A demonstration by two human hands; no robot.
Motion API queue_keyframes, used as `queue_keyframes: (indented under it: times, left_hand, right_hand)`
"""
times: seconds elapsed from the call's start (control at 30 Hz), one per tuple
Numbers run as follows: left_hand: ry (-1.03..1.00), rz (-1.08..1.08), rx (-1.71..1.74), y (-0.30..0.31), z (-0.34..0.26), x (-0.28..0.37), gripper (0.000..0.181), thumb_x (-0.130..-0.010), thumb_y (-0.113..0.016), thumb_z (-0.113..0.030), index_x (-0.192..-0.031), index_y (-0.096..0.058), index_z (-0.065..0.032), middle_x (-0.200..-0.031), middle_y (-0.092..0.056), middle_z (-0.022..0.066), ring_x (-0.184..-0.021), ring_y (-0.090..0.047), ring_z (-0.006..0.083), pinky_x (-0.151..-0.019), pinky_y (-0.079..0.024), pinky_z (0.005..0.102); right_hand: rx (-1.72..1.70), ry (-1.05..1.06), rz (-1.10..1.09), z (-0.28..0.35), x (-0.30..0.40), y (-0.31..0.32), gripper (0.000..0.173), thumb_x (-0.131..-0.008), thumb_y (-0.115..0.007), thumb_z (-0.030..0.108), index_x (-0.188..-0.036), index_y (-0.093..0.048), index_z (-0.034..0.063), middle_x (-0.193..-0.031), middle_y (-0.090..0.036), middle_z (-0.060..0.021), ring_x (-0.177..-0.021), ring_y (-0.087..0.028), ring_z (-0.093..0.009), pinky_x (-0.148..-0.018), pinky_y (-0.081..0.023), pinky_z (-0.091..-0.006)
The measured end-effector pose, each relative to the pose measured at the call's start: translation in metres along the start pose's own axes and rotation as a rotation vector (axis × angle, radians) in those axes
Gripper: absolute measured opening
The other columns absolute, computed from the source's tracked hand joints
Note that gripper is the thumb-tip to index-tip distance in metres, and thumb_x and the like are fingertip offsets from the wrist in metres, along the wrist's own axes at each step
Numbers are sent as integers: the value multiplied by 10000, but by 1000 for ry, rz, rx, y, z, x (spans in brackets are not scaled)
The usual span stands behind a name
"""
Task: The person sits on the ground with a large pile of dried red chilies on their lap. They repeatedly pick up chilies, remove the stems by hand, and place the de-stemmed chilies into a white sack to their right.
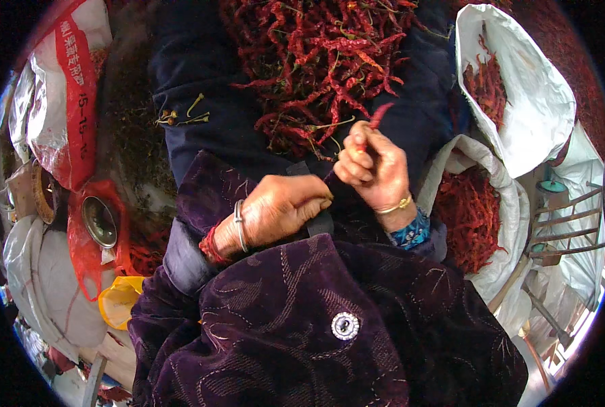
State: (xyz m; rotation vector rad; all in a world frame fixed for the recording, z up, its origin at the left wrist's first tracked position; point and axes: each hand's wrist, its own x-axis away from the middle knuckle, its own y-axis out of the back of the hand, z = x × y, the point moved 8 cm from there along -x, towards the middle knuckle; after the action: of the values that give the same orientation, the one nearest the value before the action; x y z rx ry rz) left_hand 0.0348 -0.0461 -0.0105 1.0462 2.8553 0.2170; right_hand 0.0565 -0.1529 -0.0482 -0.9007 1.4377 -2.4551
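My right hand [376,163] is raised over my lap, its fingers curled around a dried red chili pepper [381,115] whose tip sticks up past the index finger. Lower and to the left, my left hand [287,206] has thumb and fingertips pressed together. Nothing shows between them, though a small bit could be hidden. Just beyond both hands, a heap of dried red chili peppers [328,61] lies between my legs, some with pale stems. Several plucked stems [193,114] rest on my left trouser leg.
On the right stand a white woven sack [536,112] and another sack [516,208], both with chilies inside. A metal-tined fork [567,221] is beside them. Leftward are a red-and-white sack [73,112], a red plastic bag [81,269], a metal bowl [99,221] and a yellow container [119,302].
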Motion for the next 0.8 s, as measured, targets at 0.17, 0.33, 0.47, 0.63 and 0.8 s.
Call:
queue_keyframes:
  times: [0.17,0.33,0.47,0.63,0.8]
  left_hand:
    - [263,-359,-279,40,36,-12,205,-810,-581,-103,-1010,-560,-58,-637,-572,151,-553,-577,253,-526,-449,334]
    - [282,-104,-499,14,65,-50,217,-853,-510,-164,-1050,-534,-78,-712,-589,197,-647,-586,358,-575,-460,422]
    - [237,-197,-316,20,62,-45,157,-852,-503,-134,-973,-566,-56,-703,-581,175,-641,-576,345,-591,-465,381]
    - [287,-387,145,41,8,-12,186,-893,-495,-153,-993,-553,-7,-660,-560,32,-602,-500,73,-562,-410,215]
    - [48,-411,87,52,-29,-5,223,-903,-494,-169,-1040,-524,4,-717,-581,76,-604,-513,104,-570,-429,212]
  right_hand:
    - [63,120,73,22,12,12,216,-899,-422,213,-913,-526,23,-849,-531,-108,-714,-532,-172,-471,-380,-247]
    - [216,63,-15,30,19,22,164,-863,-458,145,-902,-547,14,-945,-567,-160,-759,-577,-191,-455,-410,-216]
    - [116,62,46,32,25,19,78,-817,-442,69,-825,-510,30,-830,-565,-167,-659,-558,-221,-430,-406,-257]
    - [164,67,0,30,31,-3,259,-838,-402,132,-1027,-492,-20,-670,-535,-130,-518,-499,-202,-475,-421,-299]
    - [545,31,161,8,15,-15,375,-895,-396,295,-1070,-486,-25,-572,-467,-30,-446,-415,-98,-410,-325,-215]
